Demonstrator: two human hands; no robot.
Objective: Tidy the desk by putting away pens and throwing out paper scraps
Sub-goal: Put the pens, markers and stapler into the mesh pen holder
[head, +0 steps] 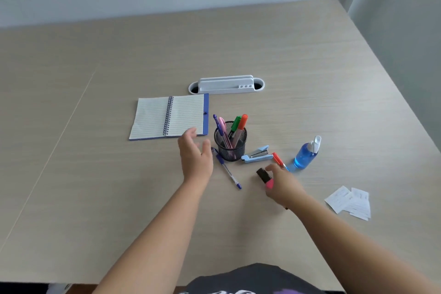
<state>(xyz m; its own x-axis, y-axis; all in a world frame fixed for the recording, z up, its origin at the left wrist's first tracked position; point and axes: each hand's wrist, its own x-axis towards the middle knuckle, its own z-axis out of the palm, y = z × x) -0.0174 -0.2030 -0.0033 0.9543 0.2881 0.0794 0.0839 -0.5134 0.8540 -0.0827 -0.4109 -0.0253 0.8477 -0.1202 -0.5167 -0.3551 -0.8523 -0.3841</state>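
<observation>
Desk point(95, 174) carried a mesh pen cup point(231, 143) near its middle, already holding several pens and markers. Right hand point(282, 187) had its fingers closed around a pink highlighter point(265, 178), black cap pointing far-left toward the cup; whether it was lifted clear of the desk could not be told. The cup stood just far-left of that hand, a short way off. Left hand point(195, 153) was spread wide and held nothing, hovering just left of the cup. A blue pen point(226, 168) lay loose on the desk, long axis running from the cup's near-left base toward near-right, its far end close to the left thumb; left hand was judged the nearer one for it. An orange pen point(279, 160) lay partly hidden behind the right fingers, beside a stapler point(256, 155). Paper scraps point(349, 201) lay well apart at near right, closer to the right arm, untouched. A notebook point(167, 117) lay open at far left and a spray bottle point(306, 153) lay right of the cup. Judgement: highlighter goes into the cup next; it would need tipping upright over the rim.
</observation>
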